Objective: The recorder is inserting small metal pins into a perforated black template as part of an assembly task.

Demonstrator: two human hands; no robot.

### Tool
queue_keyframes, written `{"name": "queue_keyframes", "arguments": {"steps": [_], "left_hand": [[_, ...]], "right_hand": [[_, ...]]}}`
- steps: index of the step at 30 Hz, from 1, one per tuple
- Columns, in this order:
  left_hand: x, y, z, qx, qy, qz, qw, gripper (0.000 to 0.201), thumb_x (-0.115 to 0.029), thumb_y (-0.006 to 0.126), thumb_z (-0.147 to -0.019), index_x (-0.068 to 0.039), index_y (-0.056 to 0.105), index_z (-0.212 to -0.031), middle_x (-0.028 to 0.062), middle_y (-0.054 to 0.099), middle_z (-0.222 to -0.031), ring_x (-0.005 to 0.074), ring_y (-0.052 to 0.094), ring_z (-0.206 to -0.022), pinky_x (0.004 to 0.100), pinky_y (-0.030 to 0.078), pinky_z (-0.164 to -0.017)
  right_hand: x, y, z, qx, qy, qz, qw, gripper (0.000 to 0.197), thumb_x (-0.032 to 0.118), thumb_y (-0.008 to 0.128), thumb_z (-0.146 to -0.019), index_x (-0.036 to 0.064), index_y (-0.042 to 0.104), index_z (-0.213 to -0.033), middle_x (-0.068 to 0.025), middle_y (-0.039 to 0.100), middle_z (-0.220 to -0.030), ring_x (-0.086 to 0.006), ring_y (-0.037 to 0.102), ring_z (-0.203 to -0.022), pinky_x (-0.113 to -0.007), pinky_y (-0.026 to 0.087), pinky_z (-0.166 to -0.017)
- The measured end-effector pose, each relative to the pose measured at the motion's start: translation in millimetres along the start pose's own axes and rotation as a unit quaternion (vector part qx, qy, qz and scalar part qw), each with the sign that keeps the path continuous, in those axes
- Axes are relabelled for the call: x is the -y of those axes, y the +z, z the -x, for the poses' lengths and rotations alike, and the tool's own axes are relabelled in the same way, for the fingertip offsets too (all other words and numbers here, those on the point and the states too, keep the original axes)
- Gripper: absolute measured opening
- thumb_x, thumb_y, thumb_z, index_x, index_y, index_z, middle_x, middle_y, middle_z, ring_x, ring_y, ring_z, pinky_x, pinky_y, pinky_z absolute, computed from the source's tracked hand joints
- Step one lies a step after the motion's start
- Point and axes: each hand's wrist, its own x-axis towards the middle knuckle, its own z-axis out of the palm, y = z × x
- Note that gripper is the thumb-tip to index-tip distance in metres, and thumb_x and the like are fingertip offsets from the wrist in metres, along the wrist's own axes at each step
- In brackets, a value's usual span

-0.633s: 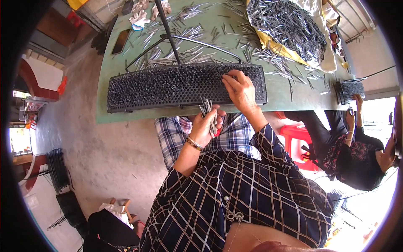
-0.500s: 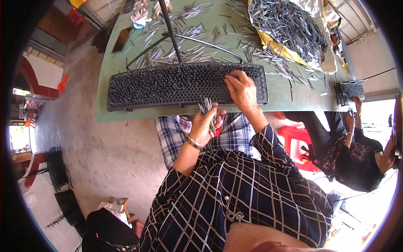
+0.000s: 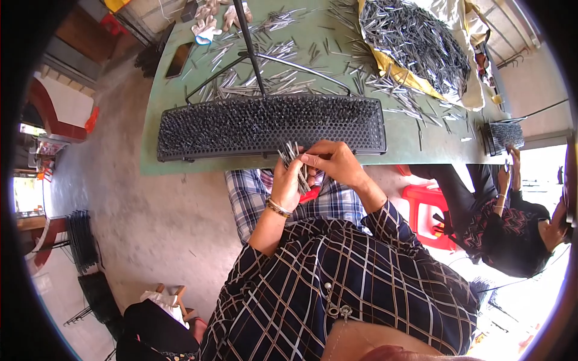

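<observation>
A bundle of thin metal rods [image 3: 291, 154] is gripped in my left hand [image 3: 288, 180], below the front edge of the green table. My right hand [image 3: 338, 162] meets it there, thumb and fingers pinched at the bundle; whether a single rod sits between those fingertips is too small to tell. Just beyond both hands lies a long black perforated rack [image 3: 271, 127]. Rods stand densely in its back rows and left part, while open holes show along its front and right. A black metal frame [image 3: 256, 69] rises behind the rack.
Loose rods [image 3: 271, 75] are strewn over the green table [image 3: 150, 129]. A yellow-and-white sack [image 3: 415, 51] heaped with rods lies at the back right. A phone [image 3: 179, 59] and gloves [image 3: 206, 30] rest far left. At right, another person [image 3: 512, 222] works at a smaller rack [image 3: 504, 137].
My right hand has come away from the rack's right part, moving left and nearer to the bundle in my left hand. The left hand has barely moved.
</observation>
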Motion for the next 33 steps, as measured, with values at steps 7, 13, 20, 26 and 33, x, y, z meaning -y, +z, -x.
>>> {"name": "queue_keyframes", "arguments": {"steps": [7, 13, 20, 26, 33], "left_hand": [[0.1, -3.7, 7.1, 0.026, -0.029, 0.008, 0.999, 0.02, -0.023, 0.049, -0.093, -0.005, 0.054, -0.1, 0.0083, 0.063, -0.075, 0.0177, 0.063, -0.064, 0.0294, 0.054, -0.055], [0.3, -8.5, 6.1, 0.03, -0.041, 0.012, 0.999, 0.024, -0.026, 0.048, -0.093, -0.004, 0.055, -0.1, 0.0086, 0.064, -0.08, 0.0196, 0.065, -0.069, 0.0319, 0.055, -0.063], [-7.7, -4.6, 4.9, 0.025, -0.043, 0.053, 0.997, 0.023, -0.02, 0.048, -0.093, -0.001, 0.05, -0.106, 0.0115, 0.063, -0.087, 0.0226, 0.065, -0.076, 0.0355, 0.056, -0.067], [-3.8, -7.1, 6.3, 0.068, -0.109, 0.045, 0.991, 0.024, -0.02, 0.049, -0.093, -0.002, 0.051, -0.107, 0.013, 0.064, -0.09, 0.0215, 0.065, -0.079, 0.0347, 0.056, -0.067], [-2.3, -3.5, 11.3, 0.028, -0.081, -0.013, 0.996, 0.017, -0.017, 0.052, -0.091, -0.005, 0.056, -0.102, 0.0054, 0.062, -0.085, 0.0089, 0.052, -0.066, 0.0223, 0.04, -0.049]], "right_hand": [[-11.7, 1.7, -3.1, 0.029, 0.032, -0.102, 0.994, 0.019, 0.012, 0.061, -0.086, -0.0069, 0.061, -0.086, -0.0071, 0.061, -0.064, -0.0107, 0.056, -0.05, -0.023, 0.041, -0.04], [-12.5, 4.2, -2.8, 0.061, 0.031, -0.109, 0.992, 0.021, 0.015, 0.056, -0.089, -0.0061, 0.057, -0.091, -0.0063, 0.058, -0.062, -0.0107, 0.054, -0.048, -0.024, 0.041, -0.041], [-6.9, 3.3, -2.5, 0.008, 0.036, -0.14, 0.989, 0.019, 0.015, 0.056, -0.09, -0.0042, 0.057, -0.091, -0.004, 0.057, -0.065, -0.0103, 0.055, -0.052, -0.024, 0.042, -0.044], [-7.3, -4.3, -12.3, -0.031, 0.009, -0.074, 0.997, 0.022, 0.014, 0.058, -0.088, -0.0061, 0.06, -0.096, -0.0044, 0.061, -0.073, -0.008, 0.055, -0.069, -0.024, 0.046, -0.06], [-4.0, -5.2, -10.7, -0.031, 0.025, -0.104, 0.994, 0.02, 0.012, 0.061, -0.087, -0.0067, 0.061, -0.096, -0.0037, 0.063, -0.08, -0.009, 0.057, -0.073, -0.024, 0.047, -0.066]]}}
